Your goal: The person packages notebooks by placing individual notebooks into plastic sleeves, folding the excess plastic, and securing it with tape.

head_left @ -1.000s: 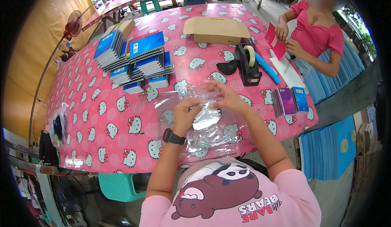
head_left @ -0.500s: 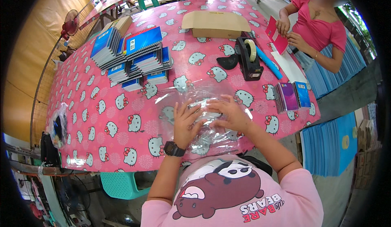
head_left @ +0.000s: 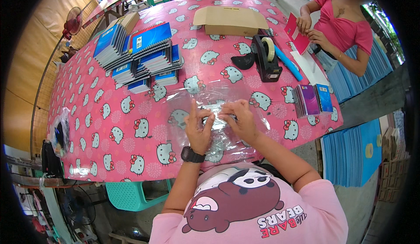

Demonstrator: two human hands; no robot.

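Clear, crinkled plastic film (head_left: pixel 216 144) lies spread on the table right in front of me, full of glare. Thumb and bent fingers of my left hand (head_left: pixel 197 128) pinch it near its middle, the index finger pointing up. My right hand (head_left: pixel 242 120) pinches the same film a little to the right, fingertips drawn together. A small gap parts the two hands. Whether the film is one sheet, a bag or several layers, I cannot tell. Beyond it to the left stand stacks of blue spiral notebooks (head_left: pixel 151 40).
A black tape dispenser (head_left: pixel 268 64), a blue roll (head_left: pixel 288 64) and an open cardboard box (head_left: pixel 231 29) sit farther back. Purple and blue notebooks (head_left: pixel 309 100) lie at right. Across the right corner, a person (head_left: pixel 341 27) holds a red notebook (head_left: pixel 297 33). A green stool (head_left: pixel 131 196) stands lower left.
My fingers, spread flat on the film before, have drawn in to a pinch. Both hands have lifted slightly. The whole view has shifted a little.
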